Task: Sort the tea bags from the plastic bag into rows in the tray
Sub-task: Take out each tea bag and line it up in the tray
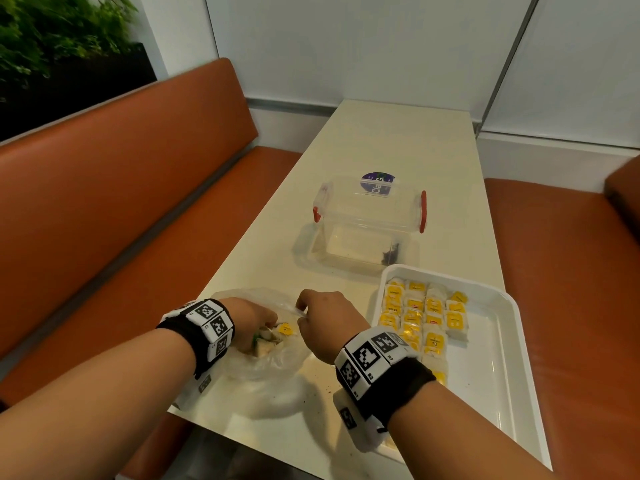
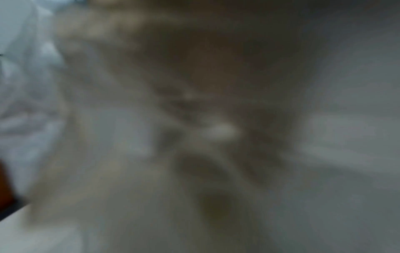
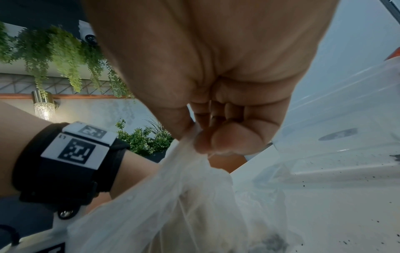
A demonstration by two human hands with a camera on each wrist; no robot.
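Observation:
A thin clear plastic bag (image 1: 263, 362) lies on the cream table at the near left, with a few tea bags (image 1: 277, 336) showing inside it. My left hand (image 1: 251, 323) reaches into the bag's mouth; its fingers are hidden among the tea bags, and the left wrist view is only blur. My right hand (image 1: 323, 317) pinches the bag's rim (image 3: 194, 143) between thumb and curled fingers and holds it up. To the right, the white tray (image 1: 498, 341) holds several yellow-labelled tea bags (image 1: 419, 317) laid in rows at its far left side.
A clear plastic box (image 1: 367, 223) with red clips stands beyond the tray, mid-table. Dark tea crumbs (image 3: 324, 188) speckle the tabletop. Orange bench seats (image 1: 121, 202) run along both sides. The tray overhangs the table's near right edge (image 1: 519, 445).

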